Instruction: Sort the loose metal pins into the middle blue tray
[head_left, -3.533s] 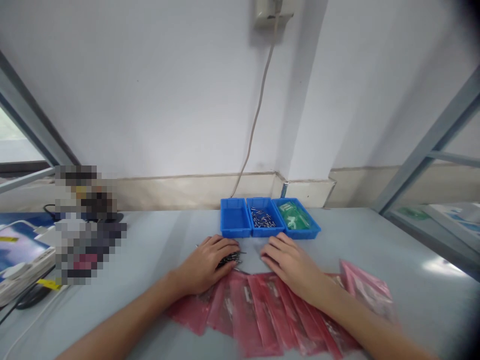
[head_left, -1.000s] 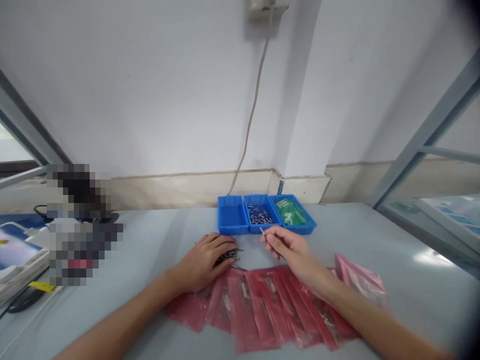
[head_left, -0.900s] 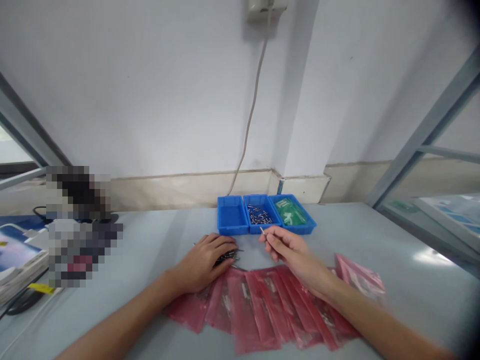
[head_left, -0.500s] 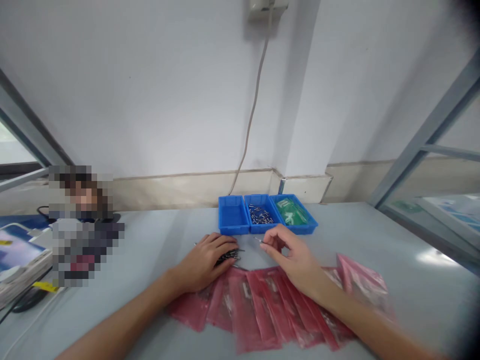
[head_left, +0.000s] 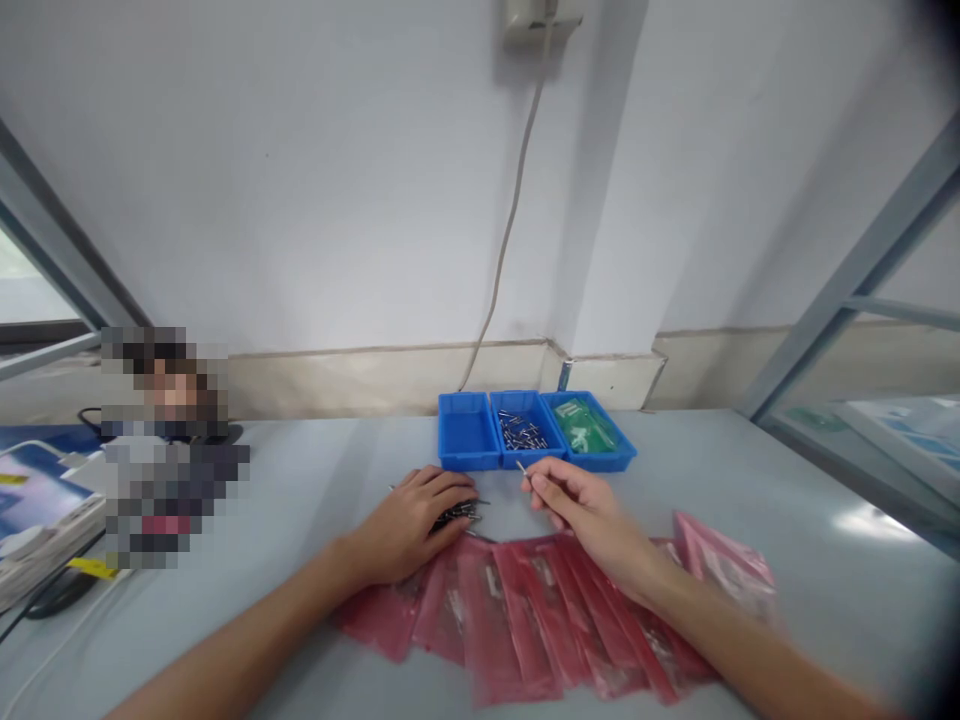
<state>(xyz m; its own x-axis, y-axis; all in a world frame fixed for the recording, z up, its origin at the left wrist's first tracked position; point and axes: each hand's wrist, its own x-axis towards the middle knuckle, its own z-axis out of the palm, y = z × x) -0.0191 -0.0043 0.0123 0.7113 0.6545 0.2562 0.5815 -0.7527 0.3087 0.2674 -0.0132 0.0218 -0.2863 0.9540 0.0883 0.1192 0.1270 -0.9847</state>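
My left hand [head_left: 420, 515] curls on the table around a pile of small dark metal pins [head_left: 459, 512], fingers closed about them; part of the pile is hidden under the palm. Several pin tips stick out past the fingers. To the right, my right hand [head_left: 581, 500] pinches one slim metal pin [head_left: 523, 470] between thumb and fingertips, its tip pointing up and left, just in front of the blue bins. A row of overlapping pink plastic bags [head_left: 495, 640] lies below both hands, with small light pieces visible inside some. My right forearm passes over the bags at the right.
Three blue bins stand side by side at the back: a bare left bin [head_left: 466, 425], a middle bin [head_left: 517, 463] with metal pins, and a right bin [head_left: 600, 464] with green bags. A blurred-out person [head_left: 172, 440] and a power strip [head_left: 56, 545] with cables are at left.
My right hand has turned, so the pin tilts more upward and the fingers point further toward the bins. My left hand stays on the pile.
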